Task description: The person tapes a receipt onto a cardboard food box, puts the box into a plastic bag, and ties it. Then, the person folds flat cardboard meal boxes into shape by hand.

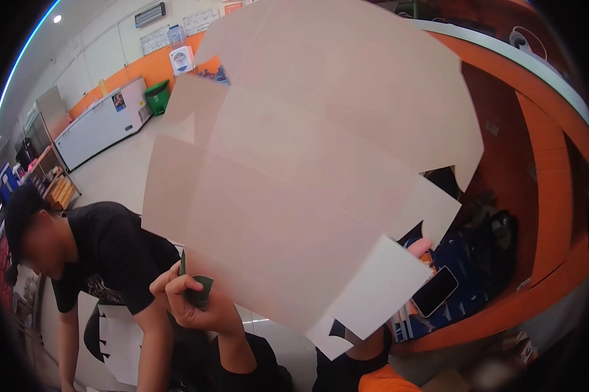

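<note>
Cardboard box blank (307, 170), flat and unfolded, is held up right in front of the camera, so most of the view is blocked by it. Its pale, plain inner side is seen, with creases and cut flaps showing. Its long axis is tilted, running from lower left up to upper right; the notched flaps point toward the upper right and the lower right.

The lower left edge is gripped by the left hand (193, 297), fingers curled shut over the card, where a bit of the dark green printed side is seen folded round. The right hand (409, 251) is mostly hidden behind a white lower flap; only a fingertip is seen poking over the edge, so it looks to be pinching that flap, though the full grip can't be made out.

Behind the blank, a shop-like room is seen: a pale tiled floor (118, 173), white walls with an orange band, and a long white chest freezer (98, 124) along the far left wall. A green bin (156, 96) is parked beside it, and a white water dispenser (181, 60) with a blue bottle just past that. White rectangular sheets are pinned on the wall above. A curved orange counter (543, 196) with a pale top is seen at the right, and a dark phone (435, 291) lies on a blue surface below it.

At lower left, another person in a black t-shirt (111, 255) and dark cap is bent over another flat blank (121, 340) on the floor.
</note>
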